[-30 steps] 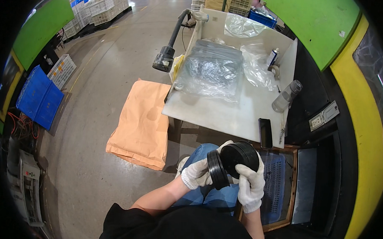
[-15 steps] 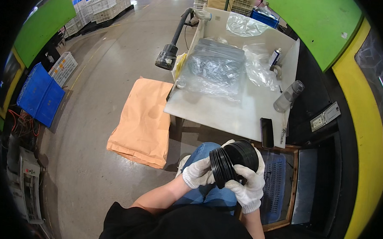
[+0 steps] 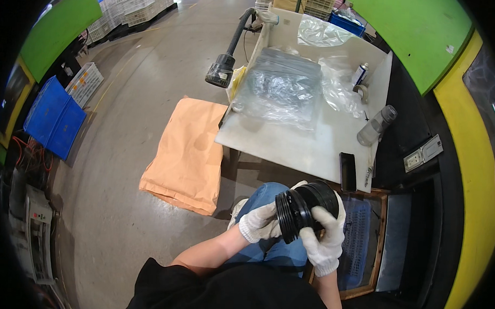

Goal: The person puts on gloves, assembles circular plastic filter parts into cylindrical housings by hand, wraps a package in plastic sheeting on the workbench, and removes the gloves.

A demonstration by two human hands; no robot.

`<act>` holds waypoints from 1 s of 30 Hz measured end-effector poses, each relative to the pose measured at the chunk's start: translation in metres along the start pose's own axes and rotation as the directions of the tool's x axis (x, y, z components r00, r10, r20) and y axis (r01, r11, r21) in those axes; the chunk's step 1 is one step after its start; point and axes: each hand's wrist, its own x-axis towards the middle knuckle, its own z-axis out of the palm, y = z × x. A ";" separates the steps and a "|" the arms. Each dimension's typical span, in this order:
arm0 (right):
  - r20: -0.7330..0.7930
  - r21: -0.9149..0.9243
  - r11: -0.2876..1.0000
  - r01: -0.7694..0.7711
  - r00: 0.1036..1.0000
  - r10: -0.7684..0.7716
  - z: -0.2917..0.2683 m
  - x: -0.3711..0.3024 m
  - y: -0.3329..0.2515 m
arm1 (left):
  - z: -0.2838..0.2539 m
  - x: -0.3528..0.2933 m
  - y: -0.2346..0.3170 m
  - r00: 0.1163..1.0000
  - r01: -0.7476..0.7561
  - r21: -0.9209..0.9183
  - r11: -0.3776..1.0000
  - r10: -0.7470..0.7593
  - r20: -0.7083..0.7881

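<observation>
Over my lap, a stack of black rings [image 3: 290, 213] is held on its side between my two gloved hands. It looks parted into a left and a right portion, with the rims showing as ridges. My left hand [image 3: 260, 223], in a white knitted glove, is closed round the left end of the stack. White glove fingers also show above the stack. My right hand [image 3: 326, 241], gloved the same way, grips the right portion from the near side, its thumb and fingers bent against the rings. The inner sides of the rings are mostly hidden.
A white table [image 3: 291, 145] ahead bears a pile of clear plastic bags [image 3: 283, 82], a bottle [image 3: 376, 126], a spray can [image 3: 360, 74] and a phone [image 3: 348, 171]. An orange paper sack [image 3: 187, 152] lies on the floor. A blue basket [image 3: 354, 245] sits right of my lap.
The rings on the left have turned and tilted slightly in my hands, and the right thumb and fingers have shifted along the stack. The whole view has moved a little.
</observation>
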 end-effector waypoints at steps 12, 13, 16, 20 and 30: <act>0.027 -0.099 0.993 0.072 0.997 -0.070 0.003 -0.002 0.002 | -0.001 -0.001 -0.001 0.995 0.025 -0.056 0.998 -0.020 0.098; 0.026 -0.098 0.993 0.072 0.997 -0.069 0.003 -0.002 0.003 | 0.000 -0.001 0.000 0.996 0.021 -0.053 0.998 -0.016 0.083; 0.051 -0.130 0.988 0.083 0.996 -0.077 0.002 0.001 0.001 | 0.000 -0.002 0.000 1.000 0.003 0.055 0.998 -0.002 -0.025; 0.066 -0.184 0.979 0.088 0.995 -0.077 0.003 0.004 -0.003 | -0.002 0.001 0.002 0.999 0.011 -0.054 0.998 -0.008 0.050; 0.079 -0.345 0.938 -0.039 0.994 0.071 0.011 -0.006 0.011 | -0.018 0.004 -0.001 0.997 -0.048 0.150 0.987 0.057 -0.053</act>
